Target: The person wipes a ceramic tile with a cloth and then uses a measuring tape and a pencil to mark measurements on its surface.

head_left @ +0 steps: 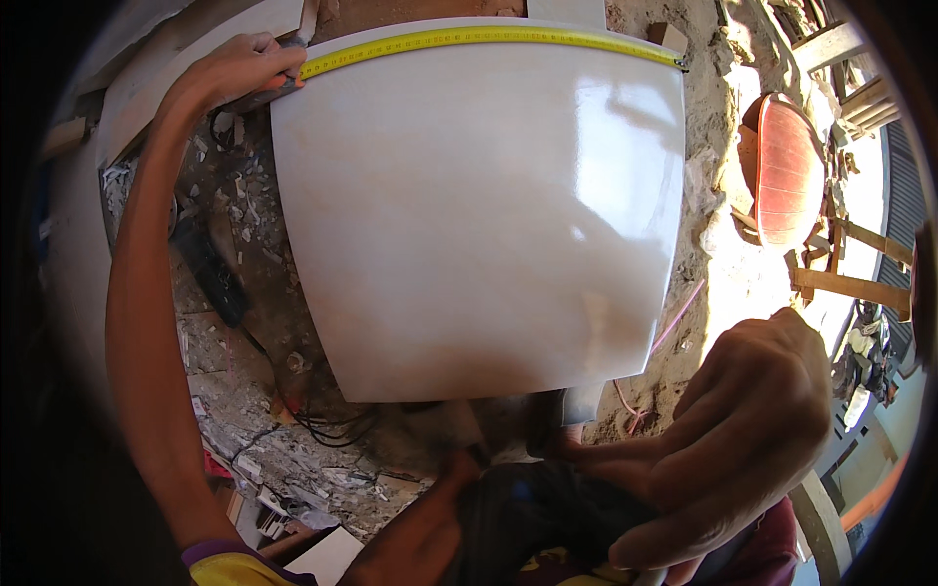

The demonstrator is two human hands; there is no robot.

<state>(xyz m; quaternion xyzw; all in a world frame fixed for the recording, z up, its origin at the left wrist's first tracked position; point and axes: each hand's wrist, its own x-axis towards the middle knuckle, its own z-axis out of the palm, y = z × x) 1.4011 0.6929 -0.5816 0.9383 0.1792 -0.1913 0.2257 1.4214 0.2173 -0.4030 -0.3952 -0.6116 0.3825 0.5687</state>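
Note:
A large glossy white tile [469, 215] lies flat in front of me. My left hand [252, 70] is closed round the dark case of a tape measure [269, 95] at the tile's far left corner. The yellow tape blade [469, 37] runs along the far edge, and its hook end reaches the far right corner. My right hand [757, 400] is raised close to the camera, right of the tile's near corner and apart from it. Its fingers are curled in; whatever they hold, if anything, is mostly hidden.
Left of the tile, a black corded power tool [210, 273] lies on rubble, its cable [322, 425] looping toward my legs. More tile pieces [205, 68] lie at the far left. A red basin-like tub [789, 171] and wooden pieces [850, 288] stand on the right.

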